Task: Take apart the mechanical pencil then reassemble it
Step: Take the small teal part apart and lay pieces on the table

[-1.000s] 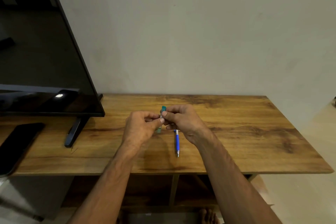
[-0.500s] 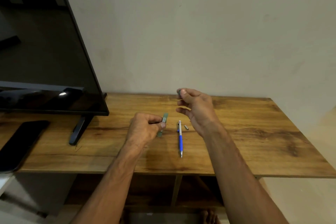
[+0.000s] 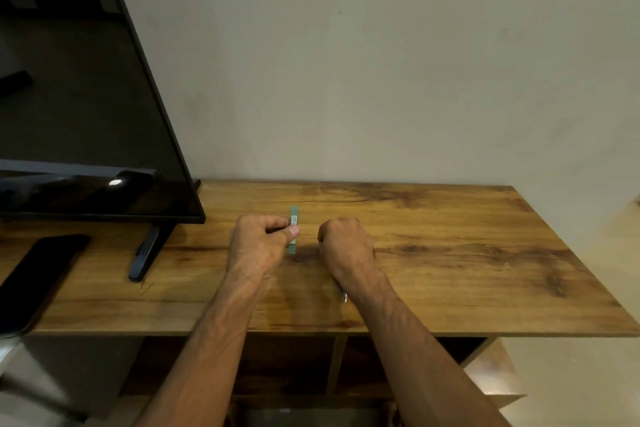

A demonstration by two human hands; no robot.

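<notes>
Mechanical pencil (image 3: 345,296) lies lower centre on the table (image 3: 450,253), mostly hidden beneath the right wrist; left hand (image 3: 258,246) pinches a green case (image 3: 294,212), apparently offering it to the curled right hand (image 3: 346,246), whose contents cannot be told.

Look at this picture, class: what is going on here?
A person is working at a wooden table. The left hand pinches a slim green case. The right hand is curled low beside it; whether it holds anything cannot be seen. The pencil lies on the table, mostly hidden under the right forearm, only its tip showing. A TV and a phone sit to the left.
</notes>
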